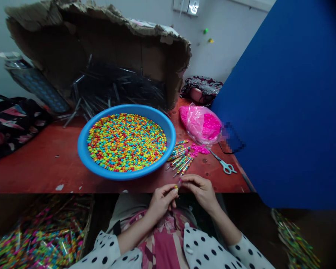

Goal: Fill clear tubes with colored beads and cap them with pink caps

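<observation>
My left hand (162, 198) is closed around a clear tube (176, 188) with colourful candies in it, held over my lap at the table's front edge. The fingertips of my right hand (201, 189) pinch a small pink cap (180, 181) at the tube's upper end. Whether the cap is seated in the tube I cannot tell. Just beyond my hands lie several candy-filled tubes (182, 160) beside a small pile of loose pink caps (199, 149). A blue basin (82, 149) full of small multicoloured candies (126, 144) stands to their left.
Scissors (226, 167) lie at the right near a clear bag of pink caps (203, 123). A torn cardboard box (156, 48) with empty clear tubes (114, 89) stands behind the basin. A blue panel (285, 104) borders the right. Below left, a box holds many filled tubes (42, 239).
</observation>
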Motion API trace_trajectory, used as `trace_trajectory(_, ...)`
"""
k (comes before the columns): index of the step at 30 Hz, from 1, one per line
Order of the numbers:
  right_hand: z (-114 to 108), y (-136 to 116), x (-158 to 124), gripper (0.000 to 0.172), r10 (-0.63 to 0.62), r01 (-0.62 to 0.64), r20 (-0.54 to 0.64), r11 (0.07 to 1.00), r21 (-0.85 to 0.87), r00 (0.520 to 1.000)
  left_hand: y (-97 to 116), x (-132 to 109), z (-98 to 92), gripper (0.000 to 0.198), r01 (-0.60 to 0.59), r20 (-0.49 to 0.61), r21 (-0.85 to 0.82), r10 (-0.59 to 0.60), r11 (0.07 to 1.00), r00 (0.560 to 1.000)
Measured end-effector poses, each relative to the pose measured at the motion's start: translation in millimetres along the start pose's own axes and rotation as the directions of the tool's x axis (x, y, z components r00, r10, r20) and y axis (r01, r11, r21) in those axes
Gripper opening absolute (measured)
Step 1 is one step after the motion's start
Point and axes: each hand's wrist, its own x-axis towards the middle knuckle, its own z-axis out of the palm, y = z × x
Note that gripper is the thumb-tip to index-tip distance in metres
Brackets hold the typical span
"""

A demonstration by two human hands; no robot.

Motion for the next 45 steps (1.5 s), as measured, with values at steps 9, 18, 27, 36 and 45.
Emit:
trace_trajectory(9,-2.2,0.0,2.7,0.011,-0.012,0.014,0.101,1.0,-0.014,0.995,1.4,-1.2,-0.1,0.042,0.01,-0.006,-0.052,-0.01,0.999,1.0)
trace_trajectory(18,18.7,9.4,-10.9,0.009,-0.119,0.115,-0.029,0.986,-0.122,0.992,-9.8,-0.6,2.3,0.038,0.04,-0.041,-0.138,-0.046,0.99,0.998)
trace_trajectory(27,-10.0,19.4,-0.6,0.038,-0.015,0.029,-0.245,0.998,0.054,0.97,35.2,29.5,16.6,0.032,-0.384,0.078,0.443,0.392,0.81,0.917)
trace_trajectory(36,-62.9,77.3,-3.2,0.017,-0.387,0.072,-0.223,0.618,-0.783,0.894,41.2,115.9,22.8,0.028,-0.569,0.315,0.813,0.732,0.12,0.604)
trace_trajectory(45,-60.4,65.6,2.7,0.02,-0.314,0.03,-0.168,0.54,-0.841,0.934,11.9,62.2,17.0,0.038,-0.797,0.64,0.597,0.652,-0.089,0.407)
